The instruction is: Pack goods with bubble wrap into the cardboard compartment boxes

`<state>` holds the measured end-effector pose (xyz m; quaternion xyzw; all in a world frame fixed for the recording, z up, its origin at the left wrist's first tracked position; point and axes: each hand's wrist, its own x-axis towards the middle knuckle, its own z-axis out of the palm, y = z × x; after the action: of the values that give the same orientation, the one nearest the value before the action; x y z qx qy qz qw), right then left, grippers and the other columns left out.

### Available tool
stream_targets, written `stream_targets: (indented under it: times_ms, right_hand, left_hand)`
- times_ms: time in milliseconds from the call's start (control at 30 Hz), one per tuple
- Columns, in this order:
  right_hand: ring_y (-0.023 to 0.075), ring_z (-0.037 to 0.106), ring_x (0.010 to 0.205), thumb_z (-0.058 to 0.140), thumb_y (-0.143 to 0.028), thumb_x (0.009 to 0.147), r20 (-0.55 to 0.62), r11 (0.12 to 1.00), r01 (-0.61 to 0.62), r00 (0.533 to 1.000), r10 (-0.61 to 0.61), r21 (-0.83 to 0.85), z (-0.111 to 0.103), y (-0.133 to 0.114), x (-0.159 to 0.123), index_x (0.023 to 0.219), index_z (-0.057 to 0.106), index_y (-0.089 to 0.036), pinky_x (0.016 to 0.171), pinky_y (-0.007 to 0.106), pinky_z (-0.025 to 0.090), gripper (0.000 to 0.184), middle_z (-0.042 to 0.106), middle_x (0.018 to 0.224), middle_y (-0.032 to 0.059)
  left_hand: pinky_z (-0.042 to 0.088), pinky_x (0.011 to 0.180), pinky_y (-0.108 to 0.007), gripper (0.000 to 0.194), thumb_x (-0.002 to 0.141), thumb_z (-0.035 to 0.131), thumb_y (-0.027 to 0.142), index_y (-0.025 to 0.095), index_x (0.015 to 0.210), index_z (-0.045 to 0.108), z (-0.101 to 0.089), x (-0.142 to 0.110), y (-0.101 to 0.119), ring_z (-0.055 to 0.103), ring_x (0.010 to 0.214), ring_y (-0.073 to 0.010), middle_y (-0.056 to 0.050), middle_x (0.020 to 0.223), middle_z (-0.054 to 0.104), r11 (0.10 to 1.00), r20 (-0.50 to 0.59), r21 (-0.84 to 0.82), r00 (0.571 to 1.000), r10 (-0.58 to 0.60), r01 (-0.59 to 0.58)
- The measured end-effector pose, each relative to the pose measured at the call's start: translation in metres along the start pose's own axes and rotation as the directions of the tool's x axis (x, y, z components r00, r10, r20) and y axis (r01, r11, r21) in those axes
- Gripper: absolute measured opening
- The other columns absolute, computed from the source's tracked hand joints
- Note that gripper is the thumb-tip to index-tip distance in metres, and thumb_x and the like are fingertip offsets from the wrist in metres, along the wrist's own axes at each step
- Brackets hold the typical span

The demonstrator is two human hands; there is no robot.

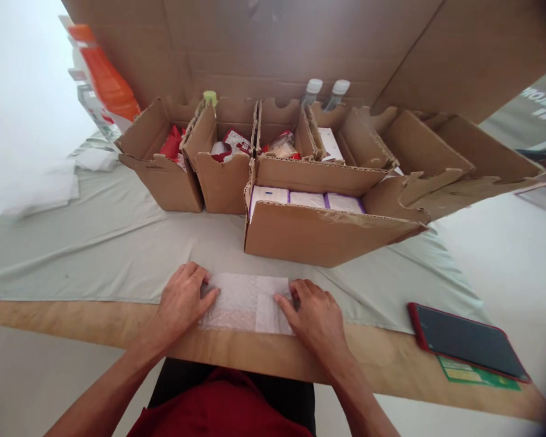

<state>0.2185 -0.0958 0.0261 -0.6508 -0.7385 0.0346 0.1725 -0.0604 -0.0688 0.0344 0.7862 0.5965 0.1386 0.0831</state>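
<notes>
Red shirt [227, 409] nearest; your left hand [184, 297], nine o'clock, right hand [318, 312], three, both unclenched, touch the sheet [241, 303]: laid flat, remainder unclear.

Beyond your fingers [195, 276]: plain brown boxes [309, 235], orange bottle [110, 82], pale grey-green cloth [118, 243]. Between fingers: whitish see-through sheet [239, 303]. Right of fingers: red-edged black phone [468, 341].
</notes>
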Motion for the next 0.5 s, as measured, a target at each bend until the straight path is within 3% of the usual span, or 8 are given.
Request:
stream_targets:
  times_ms: [100,167,267,367,433,500]
  right_hand:
    - [0.0208,0.064,0.06,0.046,-0.039,0.102,-0.027,1.0,0.012,1.0,-0.012,0.027,0.005,-0.007,-0.003,0.083,0.06,-0.02,0.059,0.031,0.042,0.03,0.065,0.068,0.003]
    - [0.0187,0.063,0.055,0.046,-0.037,0.101,-0.012,0.993,-0.006,1.0,0.007,0.122,0.0,-0.007,-0.008,0.094,0.062,-0.019,0.054,0.029,0.042,0.024,0.065,0.066,0.0003]
    - [0.0164,0.065,0.057,0.051,-0.033,0.099,0.056,0.932,-0.016,0.998,-0.005,0.362,-0.023,-0.008,-0.014,0.118,0.062,-0.019,0.053,0.026,0.048,0.026,0.069,0.071,-0.0018]
    - [0.0154,0.07,0.069,0.056,-0.031,0.098,0.013,0.867,0.053,0.998,-0.069,0.495,-0.065,-0.011,-0.01,0.125,0.065,-0.024,0.063,0.024,0.056,0.029,0.076,0.09,0.0007]
    - [0.0172,0.072,0.079,0.06,-0.037,0.098,-0.105,0.863,0.118,0.992,-0.076,0.491,-0.1,-0.012,0.001,0.122,0.069,-0.029,0.069,0.026,0.058,0.027,0.077,0.104,0.0026]
    - [0.0192,0.072,0.086,0.067,-0.043,0.095,-0.259,0.89,0.13,0.966,-0.014,0.437,-0.136,-0.012,0.021,0.12,0.072,-0.031,0.072,0.029,0.058,0.029,0.076,0.108,0.0033]
  left_hand:
    - [0.054,0.077,-0.038,0.009,0.088,0.055,0.025,0.022,0.08,0.057,0.003,-0.007,0.004,0.066,0.085,-0.024,-0.005,0.086,0.067,0.986,-0.045,-0.165,0.999,-0.016,0.008]
    - [0.052,0.068,-0.033,0.013,0.091,0.053,0.028,0.023,0.079,0.054,0.002,-0.015,0.008,0.064,0.073,-0.0196,-0.001,0.077,0.065,0.94,-0.043,-0.333,0.995,-0.092,0.073]
    - [0.045,0.052,-0.025,0.013,0.094,0.055,0.035,0.023,0.094,0.058,-0.008,-0.026,0.016,0.057,0.054,-0.0137,0.005,0.063,0.059,0.737,0.082,-0.638,0.971,-0.224,0.223]
    - [0.049,0.052,-0.023,0.036,0.095,0.057,0.033,0.023,0.13,0.055,-0.038,-0.025,0.027,0.063,0.058,-0.0135,0.004,0.069,0.065,0.544,0.088,-0.806,0.957,-0.277,0.232]
    - [0.053,0.057,-0.024,0.048,0.092,0.062,0.031,0.024,0.139,0.053,-0.068,-0.011,0.038,0.066,0.064,-0.0142,0.002,0.075,0.069,0.561,-0.027,-0.818,0.968,-0.251,0.123]
    - [0.054,0.06,-0.024,0.052,0.089,0.067,0.032,0.026,0.139,0.055,-0.101,0.014,0.053,0.066,0.069,-0.0143,0.001,0.082,0.071,0.642,-0.188,-0.766,0.966,-0.176,-0.031]
